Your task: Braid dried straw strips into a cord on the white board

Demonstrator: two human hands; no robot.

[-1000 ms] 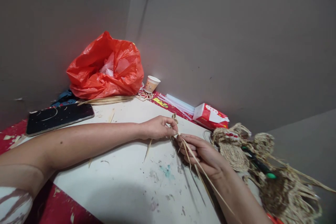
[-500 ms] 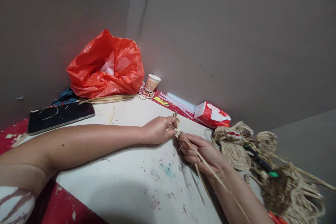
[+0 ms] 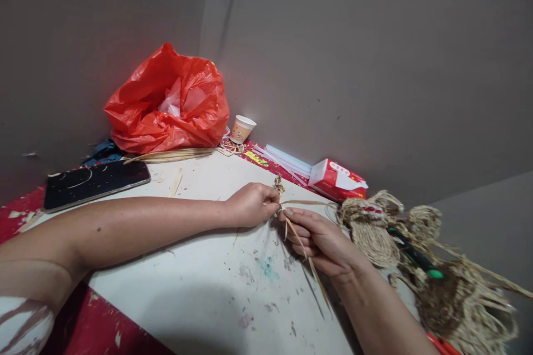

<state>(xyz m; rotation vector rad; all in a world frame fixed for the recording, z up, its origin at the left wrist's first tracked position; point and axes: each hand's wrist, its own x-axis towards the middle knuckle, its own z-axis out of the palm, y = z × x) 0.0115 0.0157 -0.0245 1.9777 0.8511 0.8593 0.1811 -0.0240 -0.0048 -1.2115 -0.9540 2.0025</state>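
Observation:
Thumb and fingers of my left hand (image 3: pixel 255 203) are closed on a small piece of twisted straw (image 3: pixel 278 182), whose knobbly end pokes up past the knuckles. Right beside it, my right hand (image 3: pixel 320 236) pinches straw strands (image 3: pixel 308 252) close to where they meet that piece. One strand hangs down over the white board (image 3: pixel 200 283), and another runs off to the right above my right hand. The fingertips nearly touch, and the exact joint between them is hidden.
Coiled straw braid (image 3: pixel 372 236) and a green-and-black tool (image 3: pixel 416 255) lie at right. Behind stand a red tissue pack (image 3: pixel 339 180), a paper cup (image 3: pixel 242 129) and a red plastic bag (image 3: pixel 166 105). A tablet-like black device (image 3: pixel 95 184) lies left, near loose straw strips (image 3: pixel 179 155).
A long strand that lay across my right hand and forearm now points right, above the hand. Both hands stay at nearly the same spot.

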